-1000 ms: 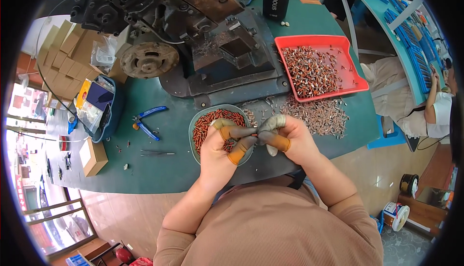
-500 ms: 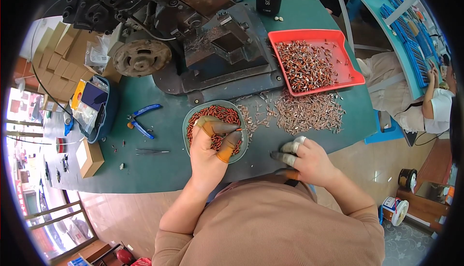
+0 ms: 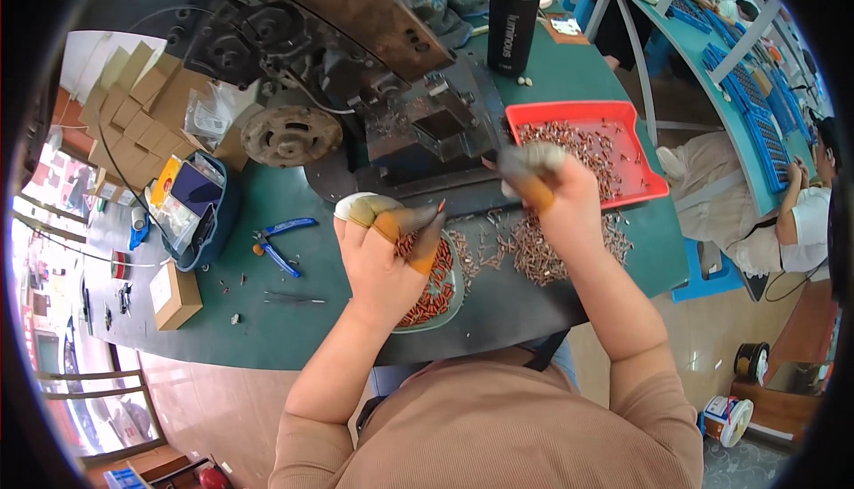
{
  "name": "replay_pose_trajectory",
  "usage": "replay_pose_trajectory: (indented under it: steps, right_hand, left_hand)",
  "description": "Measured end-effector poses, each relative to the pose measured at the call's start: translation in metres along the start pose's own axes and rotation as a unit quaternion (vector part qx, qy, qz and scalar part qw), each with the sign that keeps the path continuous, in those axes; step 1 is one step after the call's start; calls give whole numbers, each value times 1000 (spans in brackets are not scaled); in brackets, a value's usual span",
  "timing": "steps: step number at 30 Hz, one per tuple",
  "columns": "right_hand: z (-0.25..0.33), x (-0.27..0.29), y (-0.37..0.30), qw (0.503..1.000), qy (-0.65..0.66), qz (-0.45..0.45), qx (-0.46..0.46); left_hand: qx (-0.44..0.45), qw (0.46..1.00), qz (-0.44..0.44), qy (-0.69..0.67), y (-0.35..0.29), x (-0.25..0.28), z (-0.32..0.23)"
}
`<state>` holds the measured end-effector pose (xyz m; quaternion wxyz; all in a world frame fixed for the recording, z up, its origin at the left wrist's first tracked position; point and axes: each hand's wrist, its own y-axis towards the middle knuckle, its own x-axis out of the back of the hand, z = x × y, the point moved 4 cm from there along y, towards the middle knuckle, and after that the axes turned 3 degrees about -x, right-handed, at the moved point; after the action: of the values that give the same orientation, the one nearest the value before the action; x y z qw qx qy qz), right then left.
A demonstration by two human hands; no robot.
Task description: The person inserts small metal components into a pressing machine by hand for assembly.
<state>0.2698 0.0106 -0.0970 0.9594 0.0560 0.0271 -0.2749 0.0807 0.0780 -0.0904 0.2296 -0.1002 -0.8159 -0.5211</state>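
My left hand, with finger covers on, hovers over a pale green bowl of small red-brown cylindrical pieces. Its thumb and forefinger pinch one small orange-red piece, whose tip shows above them. My right hand, also in finger covers, is raised between the machine's base and the red tray. Motion blurs its fingers, which are bent together; a tiny reddish tip seems to show at their end, too smeared to name. Below it lies a heap of brownish small pieces, partly hidden by my wrist.
A heavy dark metal machine stands at the back. Blue-handled pliers and tweezers lie left of the bowl, near a small cardboard box and a blue bin. A black bottle stands behind the tray. Another person sits at the right.
My right hand has moved from the table's near edge up and forward toward the machine. My left hand has risen slightly, with a small piece now showing at its fingertips. The view has shifted.
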Motion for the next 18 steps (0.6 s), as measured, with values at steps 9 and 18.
replay_pose_trajectory:
  steps: [9, 18]
  right_hand:
    - [1, -35, 70, 999, 28, -16, 21]
    - [-3, -42, 78, 998, 51, -28, 29]
  left_hand:
    - [-120, 984, -111, 77, 48, -28, 26]
    - [-164, 965, -134, 152, 62, -48, 43]
